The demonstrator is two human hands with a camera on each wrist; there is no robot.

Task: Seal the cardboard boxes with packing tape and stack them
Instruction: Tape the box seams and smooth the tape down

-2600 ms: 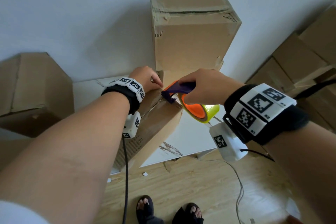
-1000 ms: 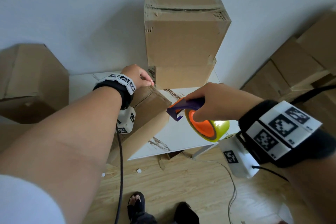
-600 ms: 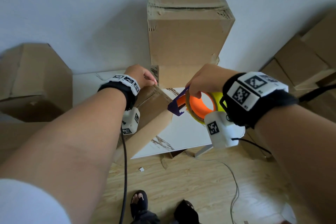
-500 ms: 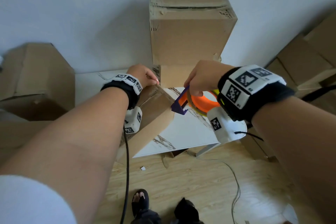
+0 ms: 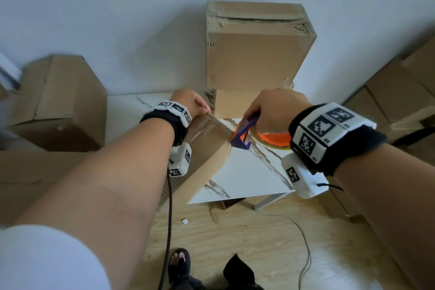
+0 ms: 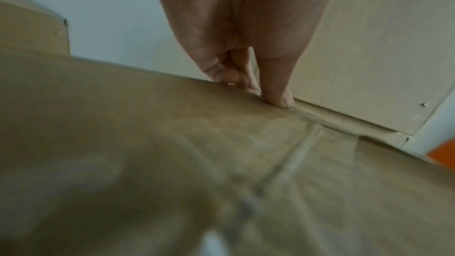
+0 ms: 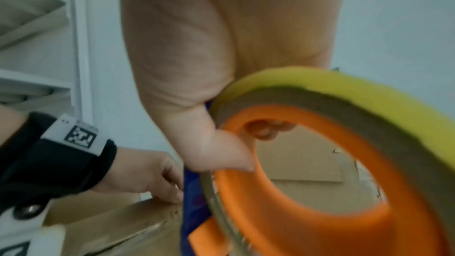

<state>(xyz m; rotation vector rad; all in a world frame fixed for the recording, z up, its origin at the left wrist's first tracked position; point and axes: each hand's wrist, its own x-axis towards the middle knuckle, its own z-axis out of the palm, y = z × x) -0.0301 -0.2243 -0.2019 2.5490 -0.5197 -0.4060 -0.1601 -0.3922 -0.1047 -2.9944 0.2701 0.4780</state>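
While the left wrist view blurs most of the box [image 5: 207, 146], taping at its far corner shows.
R hand [image 5: 273, 108] curls round the tape dispenser [image 5: 244, 134], fingers hidden behind its orange core; cutter end touching the box's right edge. L hand [image 5: 188, 101] w/ fingertips [image 6: 278, 98] pressed together on the box's far top edge. Box lies tilted on the white table [image 5: 247, 172], near the stacked boxes [image 5: 254, 54].

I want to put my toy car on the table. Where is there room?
The bare patch of white table lies near its front edge, between the tilted box and the tape dispenser. The back is crowded with stacked boxes.
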